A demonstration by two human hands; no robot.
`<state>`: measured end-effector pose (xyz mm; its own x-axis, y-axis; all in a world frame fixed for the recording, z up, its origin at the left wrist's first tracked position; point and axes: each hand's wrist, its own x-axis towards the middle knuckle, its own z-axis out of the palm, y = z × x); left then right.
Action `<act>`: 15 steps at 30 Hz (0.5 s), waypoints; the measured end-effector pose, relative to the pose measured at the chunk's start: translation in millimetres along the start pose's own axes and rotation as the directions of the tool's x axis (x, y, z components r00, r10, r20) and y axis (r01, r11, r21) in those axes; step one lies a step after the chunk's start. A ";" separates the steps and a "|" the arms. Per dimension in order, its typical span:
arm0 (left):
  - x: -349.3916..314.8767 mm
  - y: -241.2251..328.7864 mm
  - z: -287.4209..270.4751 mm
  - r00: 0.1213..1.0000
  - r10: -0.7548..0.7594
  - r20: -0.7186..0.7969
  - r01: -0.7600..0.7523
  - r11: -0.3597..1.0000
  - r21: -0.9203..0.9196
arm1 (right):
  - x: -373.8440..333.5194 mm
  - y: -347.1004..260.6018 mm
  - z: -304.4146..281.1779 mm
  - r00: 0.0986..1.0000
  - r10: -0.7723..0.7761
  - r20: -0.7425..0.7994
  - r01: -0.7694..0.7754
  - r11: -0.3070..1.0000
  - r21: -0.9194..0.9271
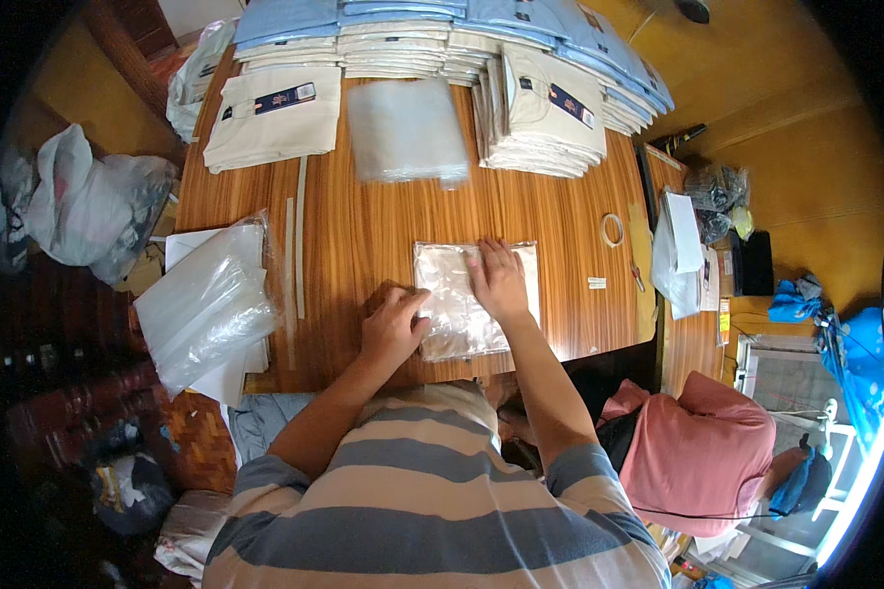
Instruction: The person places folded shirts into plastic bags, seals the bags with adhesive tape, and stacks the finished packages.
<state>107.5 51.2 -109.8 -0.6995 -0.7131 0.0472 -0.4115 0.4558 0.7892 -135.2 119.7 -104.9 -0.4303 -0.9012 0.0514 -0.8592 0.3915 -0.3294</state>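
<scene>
A folded beige garment in a clear plastic bag (pixel 462 329) lies flat at the table's near edge, in front of my body. My right hand (pixel 498 282) rests palm down on its upper right part, fingers stretched out. At the bag's left edge is my left hand (pixel 395 322), its fingers curled and its thumb and forefinger at the plastic. Farther back, a stack of clear plastic bags (pixel 408 133) lies between a folded beige shirt with a dark tag (pixel 273 116) on the left and a pile of beige shirts (pixel 550 118) on the right.
Stacked light-blue shirts (pixel 393 12) line the table's far side. Loose plastic sheeting (pixel 211 304) hangs over the left edge. On the right are a tape roll (pixel 612 231), small white strips (pixel 597 283) and a small cutting tool (pixel 637 279). A pink cloth (pixel 702 452) covers something at lower right.
</scene>
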 end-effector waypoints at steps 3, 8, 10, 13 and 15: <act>-1.6 -13.8 -1.8 0.999 0.007 -0.048 -0.013 0.992 -0.127 | -23.6 -18.9 -8.1 0.980 -0.185 -0.075 0.187 0.982 0.018; -6.3 -72.1 7.2 0.996 -0.021 -0.087 -0.034 0.808 -0.588 | -106.4 -53.4 -13.4 0.795 -0.289 0.534 0.352 0.936 -0.016; -6.9 -70.7 1.5 0.998 -0.062 0.007 0.050 0.732 -0.680 | -139.8 -60.3 -6.5 0.835 -0.274 0.477 0.348 0.935 -0.071; -1.0 -68.6 1.8 0.991 -0.127 0.045 0.113 0.604 -0.789 | -170.1 -42.4 24.2 0.869 -0.439 0.228 0.460 0.887 -0.043; 2.7 -75.2 3.7 0.993 -0.115 0.023 0.081 0.530 -0.844 | -168.7 -47.7 9.5 0.828 -0.522 0.206 0.547 0.832 -0.092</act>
<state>134.4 17.0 -171.3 -0.6608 -0.7483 -0.0584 0.2179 -0.2658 0.9391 -19.0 251.3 -106.9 0.1492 -0.9886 0.0198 -0.9757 -0.1504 -0.1591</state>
